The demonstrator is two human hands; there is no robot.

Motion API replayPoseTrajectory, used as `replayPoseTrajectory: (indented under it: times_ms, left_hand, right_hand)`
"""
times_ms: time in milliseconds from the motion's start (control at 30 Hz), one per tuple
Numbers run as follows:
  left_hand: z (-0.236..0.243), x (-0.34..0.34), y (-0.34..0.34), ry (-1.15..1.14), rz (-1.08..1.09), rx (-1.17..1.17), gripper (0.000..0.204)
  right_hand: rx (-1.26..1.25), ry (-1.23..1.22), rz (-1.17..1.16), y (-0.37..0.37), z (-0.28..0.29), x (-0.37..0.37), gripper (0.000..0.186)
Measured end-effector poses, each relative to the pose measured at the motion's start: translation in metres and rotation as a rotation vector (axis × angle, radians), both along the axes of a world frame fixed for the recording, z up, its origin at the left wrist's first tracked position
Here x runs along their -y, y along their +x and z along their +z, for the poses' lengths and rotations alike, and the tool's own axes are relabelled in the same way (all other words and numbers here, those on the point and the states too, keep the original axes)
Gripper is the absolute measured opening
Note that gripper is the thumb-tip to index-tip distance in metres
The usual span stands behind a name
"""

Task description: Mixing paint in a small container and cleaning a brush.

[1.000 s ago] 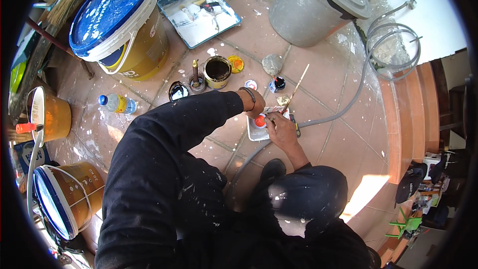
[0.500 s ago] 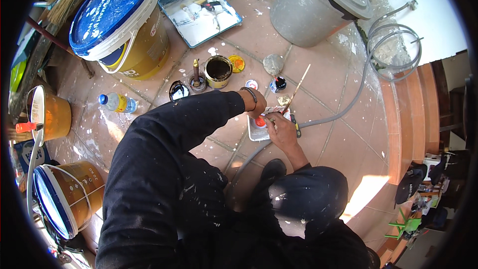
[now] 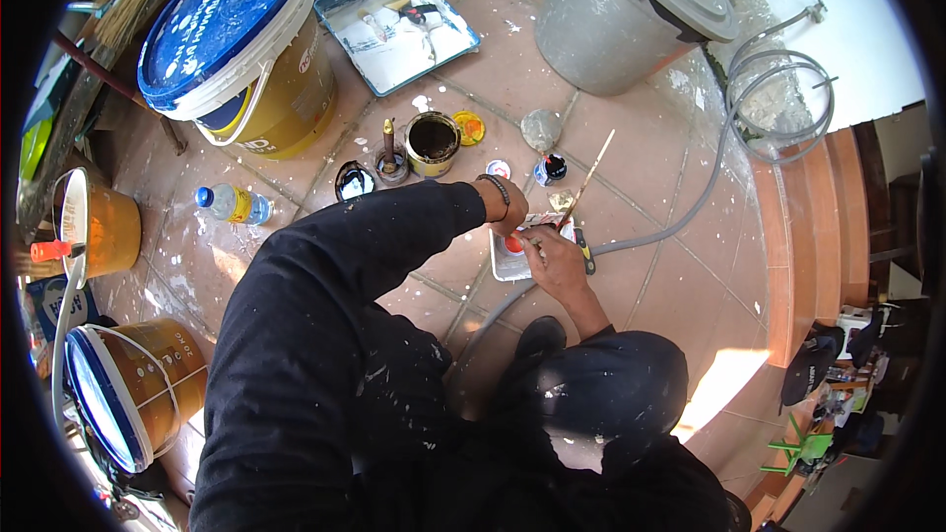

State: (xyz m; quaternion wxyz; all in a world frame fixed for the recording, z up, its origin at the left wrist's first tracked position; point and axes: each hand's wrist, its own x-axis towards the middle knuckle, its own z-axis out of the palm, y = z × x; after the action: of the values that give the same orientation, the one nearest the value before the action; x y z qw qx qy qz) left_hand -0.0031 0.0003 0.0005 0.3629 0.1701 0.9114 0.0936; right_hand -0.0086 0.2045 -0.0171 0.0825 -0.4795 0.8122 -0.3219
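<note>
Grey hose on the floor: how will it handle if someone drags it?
Probably flexible but springy: the grey hose holds broad, smooth curves and loops. Dragging it could nudge the small white tray, since it runs very close by.

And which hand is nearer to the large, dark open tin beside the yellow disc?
Left. The left hand is below and right of the tin in the picture; the right hand is farther off in the same direction.

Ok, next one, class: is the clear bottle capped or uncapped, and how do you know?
Capped: the clear bottle has a blue cap on its neck.
</note>
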Motion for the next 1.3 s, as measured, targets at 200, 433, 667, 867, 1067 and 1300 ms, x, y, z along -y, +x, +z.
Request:
replayPoseTrajectory:
  times_ms: [200, 433, 667, 867, 1067, 1300]
  left_hand:
    - [-0.0021, 0.001, -0.0001, -0.005, -0.009, 0.013, 0.031]
    - [-0.0024, 0.0011, 0.0, -0.015, -0.012, 0.012, 0.03]
    - [-0.0041, 0.0017, 0.0019, -0.013, 0.01, 0.0, 0.029]
    - [-0.0049, 0.0012, 0.0022, -0.004, -0.012, -0.009, 0.029]
    - [-0.0015, 0.0005, 0.0026, -0.012, -0.017, -0.007, 0.029]
    - [-0.0007, -0.0003, 0.0015, -0.039, -0.023, 0.032, 0.029]
  right_hand:
    - [0.047, 0.131, 0.016, -0.0017, -0.0007, -0.0019, 0.015]
    - [0.037, 0.089, -0.045, -0.0012, -0.0024, -0.0023, 0.016]
    - [0.007, 0.269, -0.069, -0.0017, -0.0006, -0.0028, 0.016]
    - [-0.004, 0.108, -0.082, -0.0014, 0.0008, -0.0034, 0.016]
    - [-0.003, 0.01, 0.015, -0.0013, 0.0003, -0.0026, 0.016]
    - [0.083, 0.122, -0.002, -0.001, -0.0019, -0.0027, 0.017]
